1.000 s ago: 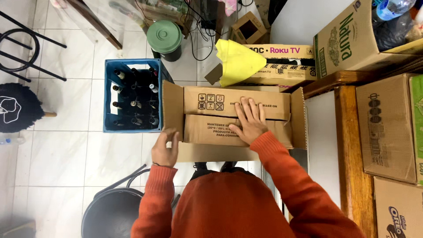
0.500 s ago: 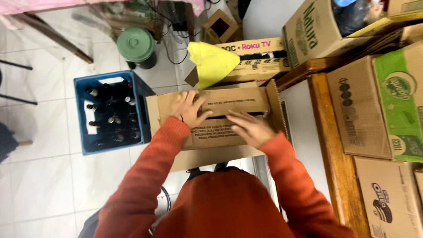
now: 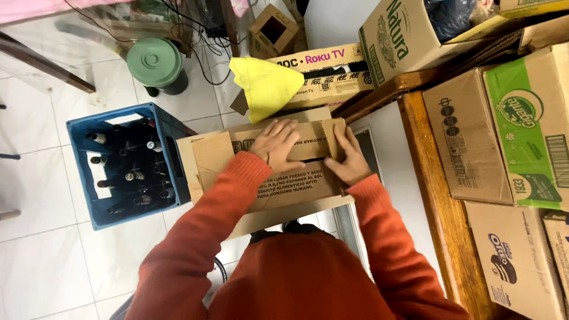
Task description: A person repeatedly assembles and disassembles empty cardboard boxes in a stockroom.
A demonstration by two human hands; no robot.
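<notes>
Pressing down on the folded top flaps of a brown cardboard box (image 3: 267, 178) in front of us, we lay our left hand (image 3: 276, 144) flat with fingers spread across the far flap, while our right hand (image 3: 349, 160) rests open, palm down, on the flaps near the box's right edge. Neither hand grips anything. Just left of our left hand stands a blue plastic crate (image 3: 89, 178) filled with dark glass bottles (image 3: 127, 175). Beyond our hands lies a crumpled yellow cloth (image 3: 264, 86). To the right of our right hand, printed cardboard cartons (image 3: 474, 142) sit on a wooden desk (image 3: 430, 178).
</notes>
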